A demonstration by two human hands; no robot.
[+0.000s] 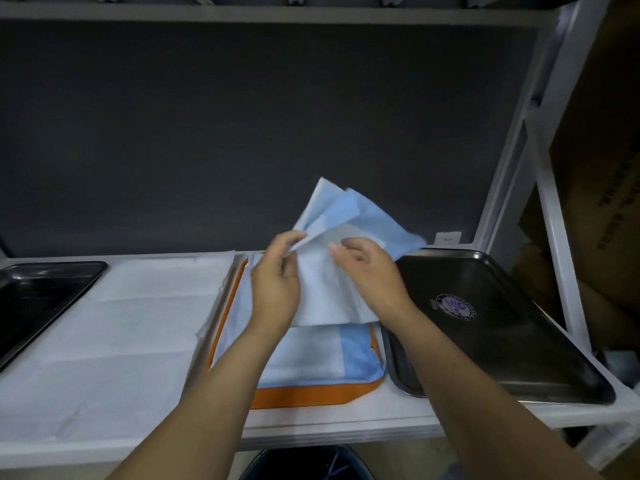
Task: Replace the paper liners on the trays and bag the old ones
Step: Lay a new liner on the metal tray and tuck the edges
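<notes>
A folded blue-and-white paper liner [349,220] is lifted above the orange tray [304,394]. My left hand [277,278] pinches its upper left edge and my right hand [367,268] grips it from the right. More blue-and-white liners [311,362] lie flat in the orange tray beneath. A white paper liner [114,341] covers the tray to the left. An unlined steel tray [491,327] with a round sticker sits to the right, and a black tray [38,296] at the far left.
All trays rest on a white shelf [346,424] with a dark back panel and white uprights on the right. Cardboard boxes [602,168] stand at the far right. A dark bin with a bag [308,465] sits below the shelf edge.
</notes>
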